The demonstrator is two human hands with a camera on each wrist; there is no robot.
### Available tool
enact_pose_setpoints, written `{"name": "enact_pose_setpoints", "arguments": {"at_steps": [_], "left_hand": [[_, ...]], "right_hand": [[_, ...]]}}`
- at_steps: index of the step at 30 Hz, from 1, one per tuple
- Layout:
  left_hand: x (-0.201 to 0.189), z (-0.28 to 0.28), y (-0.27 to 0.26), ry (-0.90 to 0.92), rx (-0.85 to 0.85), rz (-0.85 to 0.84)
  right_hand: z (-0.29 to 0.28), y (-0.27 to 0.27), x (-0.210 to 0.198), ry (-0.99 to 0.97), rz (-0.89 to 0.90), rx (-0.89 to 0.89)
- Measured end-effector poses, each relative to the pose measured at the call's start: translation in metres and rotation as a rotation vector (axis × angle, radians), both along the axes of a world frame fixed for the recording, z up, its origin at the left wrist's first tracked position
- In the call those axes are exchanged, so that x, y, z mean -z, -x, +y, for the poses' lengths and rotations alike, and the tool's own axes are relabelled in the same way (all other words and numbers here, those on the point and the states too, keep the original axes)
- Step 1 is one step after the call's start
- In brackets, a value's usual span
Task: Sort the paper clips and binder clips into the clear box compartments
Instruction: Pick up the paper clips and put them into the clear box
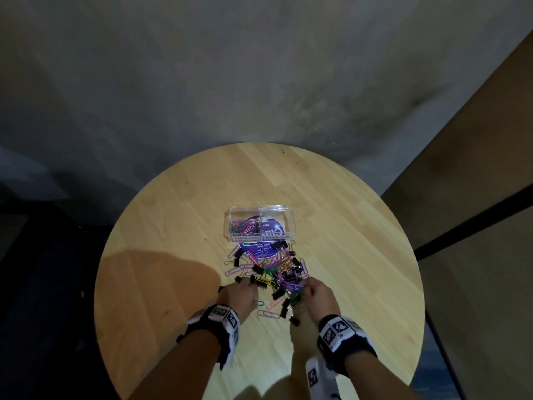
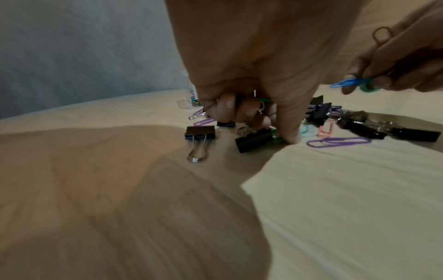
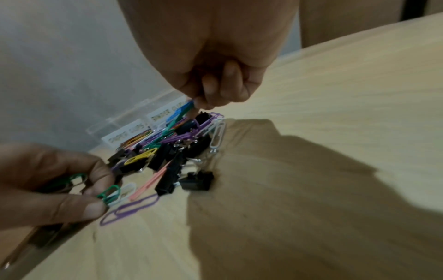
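Right wrist view: my right hand (image 3: 215,62) is pinching a blue paper clip (image 3: 182,109) and a teal one above the pile (image 3: 167,149), fingers curled tight. My left hand (image 3: 48,181) is gripping green paper clips (image 3: 109,191) beside it on the tabletop (image 3: 335,113). Beyond both grips, the clear box (image 1: 259,225) is holding paper clips in its left compartment.

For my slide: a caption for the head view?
Both hands pick paper clips from a pile before the clear box.
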State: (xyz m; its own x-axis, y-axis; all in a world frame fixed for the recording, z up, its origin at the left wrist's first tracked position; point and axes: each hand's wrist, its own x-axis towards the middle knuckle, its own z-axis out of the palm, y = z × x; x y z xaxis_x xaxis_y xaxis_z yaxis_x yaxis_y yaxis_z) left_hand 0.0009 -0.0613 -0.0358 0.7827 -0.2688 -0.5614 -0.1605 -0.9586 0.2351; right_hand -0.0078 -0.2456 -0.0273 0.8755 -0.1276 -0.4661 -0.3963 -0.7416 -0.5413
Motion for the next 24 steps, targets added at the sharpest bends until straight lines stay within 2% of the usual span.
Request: {"name": "enact_pose_setpoints", "arguments": {"at_steps": [4, 7, 13, 18, 21, 24], "left_hand": [[0.003, 0.005, -0.003, 0.069, 0.01, -0.07], [0.003, 0.004, -0.005, 0.121, -0.019, -0.083], [-0.001, -0.005, 0.0, 0.06, -0.025, -0.12], [-0.011, -0.011, 0.0, 0.049, -0.026, -0.041], [-0.014, -0.014, 0.0, 0.056, -0.035, -0.043], [-0.009, -0.017, 0.0, 0.028, 0.051, -0.035]], "right_hand": [[-0.008, -0.001, 0.003, -0.098, 0.019, 0.184], [-0.011, -0.001, 0.01, -0.094, 0.066, 0.228], [-0.019, -0.003, 0.019, -0.205, 0.097, 0.429], [-0.02, -0.008, 0.012, -0.254, 0.18, 0.533], [-0.013, -0.011, 0.01, -0.245, 0.191, 0.481], [-0.005, -0.012, 0.009, -0.17, 0.188, 0.342]]}}
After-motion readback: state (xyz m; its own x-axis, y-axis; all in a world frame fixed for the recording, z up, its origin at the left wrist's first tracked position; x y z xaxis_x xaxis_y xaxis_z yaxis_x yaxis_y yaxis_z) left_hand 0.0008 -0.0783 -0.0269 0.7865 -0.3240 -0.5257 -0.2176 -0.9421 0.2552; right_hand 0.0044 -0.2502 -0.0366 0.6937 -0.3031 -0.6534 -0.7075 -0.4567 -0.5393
